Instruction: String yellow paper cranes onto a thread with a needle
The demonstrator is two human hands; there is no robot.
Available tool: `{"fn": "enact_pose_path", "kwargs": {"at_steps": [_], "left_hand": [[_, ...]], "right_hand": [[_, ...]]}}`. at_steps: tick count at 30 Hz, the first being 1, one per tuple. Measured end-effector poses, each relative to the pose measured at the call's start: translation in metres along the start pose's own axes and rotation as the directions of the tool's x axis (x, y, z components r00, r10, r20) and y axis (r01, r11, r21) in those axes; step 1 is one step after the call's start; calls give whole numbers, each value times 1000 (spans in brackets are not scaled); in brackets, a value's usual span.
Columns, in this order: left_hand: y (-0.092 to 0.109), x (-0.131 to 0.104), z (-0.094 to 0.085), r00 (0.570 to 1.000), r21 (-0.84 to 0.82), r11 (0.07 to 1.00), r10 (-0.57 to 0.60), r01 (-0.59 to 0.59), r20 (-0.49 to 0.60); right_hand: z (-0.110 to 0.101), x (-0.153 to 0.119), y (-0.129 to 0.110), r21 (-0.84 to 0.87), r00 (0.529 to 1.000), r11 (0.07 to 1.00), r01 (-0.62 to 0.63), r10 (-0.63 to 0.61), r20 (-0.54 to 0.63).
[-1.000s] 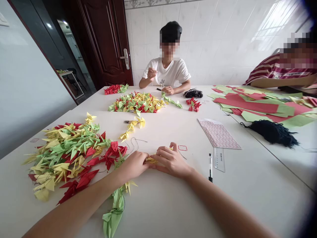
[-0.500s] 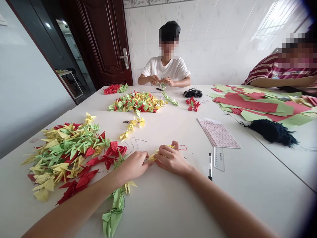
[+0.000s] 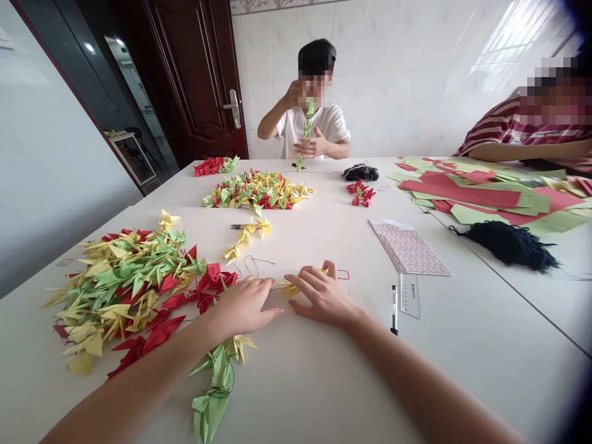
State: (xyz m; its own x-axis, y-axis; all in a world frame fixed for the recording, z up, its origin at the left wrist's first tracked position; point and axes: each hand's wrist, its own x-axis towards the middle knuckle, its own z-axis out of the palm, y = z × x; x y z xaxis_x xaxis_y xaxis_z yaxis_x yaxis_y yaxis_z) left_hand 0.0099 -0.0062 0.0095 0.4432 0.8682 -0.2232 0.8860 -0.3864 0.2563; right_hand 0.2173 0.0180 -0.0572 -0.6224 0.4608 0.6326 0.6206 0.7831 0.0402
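Observation:
My left hand is over the table with thumb and fingers apart, just right of some red folded papers. Facing it, my right hand has its fingers spread over a yellow folded paper, which it partly hides. A thin dark thread curls on the table beyond my left hand. Green folded papers on a dark thread lie below my left wrist, beside a yellow one. Left of my hands spreads a large pile of yellow, green and red folded papers.
Beyond are yellow folded papers and a mixed pile. On the right lie a pen, ruler, sticker sheet, dark thread bundle and paper strips. Two people sit at the far side.
My fingers have spread and my hands have loosened around the yellow paper. The person opposite has raised a hand, holding a green paper string upright.

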Motion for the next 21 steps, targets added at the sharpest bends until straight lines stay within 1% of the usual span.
{"fn": "enact_pose_path", "kwargs": {"at_steps": [3, 7, 9, 11, 13, 16, 18, 21], "left_hand": [[-5, -5, -11, 1000, 76, 997, -27, 26, 15], [-16, -11, -28, 998, 209, 976, -70, 69, -3], [-21, -12, -34, 996, 281, 957, -86, 75, 25], [-24, -13, -39, 992, 298, 951, -111, 87, 63], [-26, -14, -40, 990, 252, 964, -113, 88, 89], [-27, -14, -40, 993, 171, 985, -31, 12, 112], [-27, -13, -38, 990, 179, 983, 16, -40, 137], [-27, -10, -34, 975, 233, 969, 35, -87, 221]], "right_hand": [[-1, 0, -1, 11, 1000, 1000, 4, -4, 7], [-1, 0, 0, 18, 1000, 1000, 5, -6, 10], [-1, 0, 0, 28, 1000, 1000, -1, 1, 24], [0, -1, 0, 39, 999, 999, -8, 6, 33], [0, -1, 0, 44, 999, 999, -7, 5, 32], [0, -2, 0, 32, 1000, 999, 10, -11, 22], [1, -3, 0, 31, 1000, 999, 17, -18, 21], [2, -3, 0, 41, 1000, 999, 18, -19, 21]]}}
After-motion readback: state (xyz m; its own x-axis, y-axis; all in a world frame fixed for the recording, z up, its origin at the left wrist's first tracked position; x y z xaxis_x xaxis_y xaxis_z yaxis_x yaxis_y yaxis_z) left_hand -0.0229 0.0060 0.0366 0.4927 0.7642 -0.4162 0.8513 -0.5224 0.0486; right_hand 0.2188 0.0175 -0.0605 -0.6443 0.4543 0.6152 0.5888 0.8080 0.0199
